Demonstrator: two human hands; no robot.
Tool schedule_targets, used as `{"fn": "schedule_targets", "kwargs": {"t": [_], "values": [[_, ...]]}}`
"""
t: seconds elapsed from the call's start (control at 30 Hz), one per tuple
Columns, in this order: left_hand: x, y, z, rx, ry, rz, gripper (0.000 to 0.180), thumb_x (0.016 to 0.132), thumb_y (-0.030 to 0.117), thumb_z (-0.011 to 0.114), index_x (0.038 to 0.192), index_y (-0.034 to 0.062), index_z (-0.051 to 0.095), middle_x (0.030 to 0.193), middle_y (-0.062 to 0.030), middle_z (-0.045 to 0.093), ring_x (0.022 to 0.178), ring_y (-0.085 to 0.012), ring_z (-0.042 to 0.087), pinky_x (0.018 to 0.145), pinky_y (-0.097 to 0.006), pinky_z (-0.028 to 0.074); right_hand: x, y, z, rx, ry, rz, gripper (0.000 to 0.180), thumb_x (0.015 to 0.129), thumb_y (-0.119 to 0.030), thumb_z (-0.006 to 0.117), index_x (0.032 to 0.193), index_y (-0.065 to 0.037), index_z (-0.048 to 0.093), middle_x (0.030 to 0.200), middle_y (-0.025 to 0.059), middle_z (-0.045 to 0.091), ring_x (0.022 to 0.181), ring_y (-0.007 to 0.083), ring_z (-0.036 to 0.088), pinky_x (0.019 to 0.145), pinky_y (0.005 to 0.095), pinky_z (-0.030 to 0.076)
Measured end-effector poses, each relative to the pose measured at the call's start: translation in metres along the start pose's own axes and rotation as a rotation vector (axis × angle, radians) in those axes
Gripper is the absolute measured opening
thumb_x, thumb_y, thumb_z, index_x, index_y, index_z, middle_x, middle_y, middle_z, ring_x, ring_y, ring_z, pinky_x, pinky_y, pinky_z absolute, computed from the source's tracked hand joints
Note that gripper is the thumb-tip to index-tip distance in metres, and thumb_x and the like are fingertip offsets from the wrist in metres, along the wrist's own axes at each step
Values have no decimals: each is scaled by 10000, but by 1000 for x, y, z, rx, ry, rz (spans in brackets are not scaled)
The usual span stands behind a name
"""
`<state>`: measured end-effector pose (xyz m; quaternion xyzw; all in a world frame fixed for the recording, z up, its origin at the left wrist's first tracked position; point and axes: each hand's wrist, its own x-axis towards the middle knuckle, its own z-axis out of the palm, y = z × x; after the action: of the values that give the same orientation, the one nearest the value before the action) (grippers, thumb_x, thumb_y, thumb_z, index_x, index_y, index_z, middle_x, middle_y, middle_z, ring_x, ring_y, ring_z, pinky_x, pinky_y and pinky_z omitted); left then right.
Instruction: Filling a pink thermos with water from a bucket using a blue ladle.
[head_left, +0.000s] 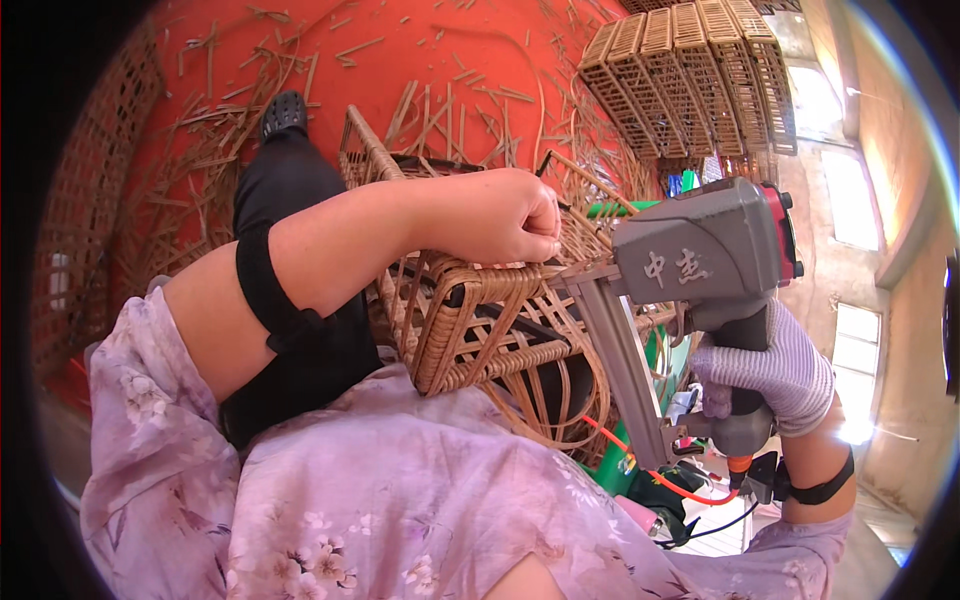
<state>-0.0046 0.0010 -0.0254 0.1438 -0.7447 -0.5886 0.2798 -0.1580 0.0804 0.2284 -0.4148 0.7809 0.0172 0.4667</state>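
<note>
A tan, open-weave wicker basket with thickly braided edges (490, 287) lies tilted in front of the person's lap, near the middle of the view. It looks light and springy: the braided edges should be stiff and safe to take hold of, while the thin, loose strands beneath would probably bend or snap if pulled. The bare left hand (525, 218) is curled into a fist just above the upper edge; its fingers are drawn together, but whether they pinch the basket cannot be told.

The gloved right hand (775, 370), in a white-and-purple striped knit, is clamped around the handle of a grey metal nail gun with a long slanted magazine (690, 245). The tool's nose points in close beside the left fingertips. It is likely heavy and rigid, best carried by that handle, with a thin orange air hose (690, 496) trailing below.

Farther out, pale strips (360, 47) litter the red floor (480, 40), and a row of brown woven baskets (690, 85) stands at upper right.
</note>
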Motion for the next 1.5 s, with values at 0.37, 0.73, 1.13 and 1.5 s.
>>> {"fn": "schedule_targets", "kwargs": {"t": [0.37, 0.73, 1.13, 1.5], "values": [[1, -5, -1, -8, 30, 47, 325, 857, 98, 631, 606, -30, 470, 847, -103, 593, 776, -203, 574, 703, -332, 448, -2, -11, 6, -159, 42, 36, 357, 760, -122, 781, 1027, 6, 581, 648, 51, 601, 483, 119, 570, 458, 266, 465], [0, -5, 4, -70, 29, -14, 337, 850, 95, 632, 588, -29, 460, 849, -107, 598, 783, -207, 579, 703, -330, 450, 2, -18, 4, -232, 25, 94, 416, 729, -60, 728, 1093, 9, 539, 617, 76, 589, 476, 167, 582, 479, 303, 489], [1, -6, 11, -62, 41, 11, 332, 847, 94, 639, 588, -31, 473, 814, -116, 605, 796, -228, 592, 711, -342, 463, 4, -16, 7, -193, 48, 96, 460, 718, -78, 738, 1110, 22, 519, 609, 89, 579, 443, 190, 580, 434, 314, 488], [1, -18, 8, -76, 77, -41, 224, 857, 94, 620, 700, -61, 578, 826, -127, 616, 793, -239, 595, 724, -342, 466, 9, -21, 27, -125, 51, 34, 410, 741, -111, 733, 1071, 21, 530, 597, 86, 576, 451, 175, 570, 455, 295, 474]]}}
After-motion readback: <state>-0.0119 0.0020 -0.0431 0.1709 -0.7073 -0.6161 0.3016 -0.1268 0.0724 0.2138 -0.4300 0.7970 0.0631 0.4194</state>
